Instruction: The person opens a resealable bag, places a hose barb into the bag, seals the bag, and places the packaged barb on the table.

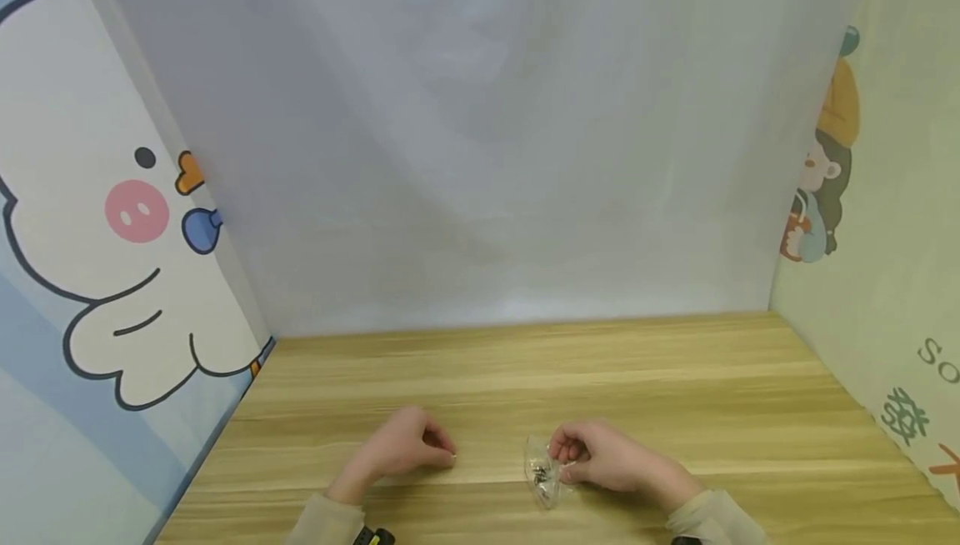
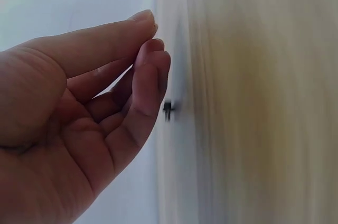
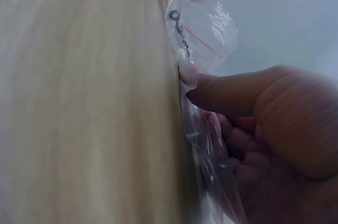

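In the head view my right hand (image 1: pixel 600 455) pinches a small clear plastic zip bag (image 1: pixel 534 452) low over the wooden table. Small dark metal pieces (image 1: pixel 540 474) lie inside it. Seen from the right wrist, the zip bag (image 3: pixel 216 28) has a red line, and one ringed dark piece (image 3: pixel 175 16) shows through the film. My left hand (image 1: pixel 408 445) is to the left of the bag, apart from it, its thumb and fingertips drawn together. A pale speck shows at those tips; whether they hold something is unclear. The left wrist view shows a small blurred dark piece (image 2: pixel 168 109) beyond the fingers.
The wood-grain table (image 1: pixel 637 370) runs back to a pale grey curtain (image 1: pixel 480 153). A printed wall panel with a white bird (image 1: pixel 67 153) stands at the left, and a pale green printed panel (image 1: pixel 900 220) at the right.
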A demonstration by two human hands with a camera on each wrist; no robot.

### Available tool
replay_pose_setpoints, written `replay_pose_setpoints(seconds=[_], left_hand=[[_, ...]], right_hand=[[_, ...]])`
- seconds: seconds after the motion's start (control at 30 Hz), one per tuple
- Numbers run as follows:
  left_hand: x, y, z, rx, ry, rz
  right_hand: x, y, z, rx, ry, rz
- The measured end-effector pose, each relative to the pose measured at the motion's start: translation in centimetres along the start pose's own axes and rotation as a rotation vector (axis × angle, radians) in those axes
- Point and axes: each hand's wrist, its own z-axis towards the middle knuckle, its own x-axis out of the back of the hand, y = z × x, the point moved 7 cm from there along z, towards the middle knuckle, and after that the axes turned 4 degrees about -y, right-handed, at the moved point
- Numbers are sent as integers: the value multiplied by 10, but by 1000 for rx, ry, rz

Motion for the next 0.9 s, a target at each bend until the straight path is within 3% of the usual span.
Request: replay_pose_setpoints(seconds=[0.4,0.9], left_hand=[[-32,39,30,-35,-23,-23],[-41,52,38,-18,-16,-62]], right_hand=[[1,0,1,5,10,-14],[0,-1,1,11,8,-2]])
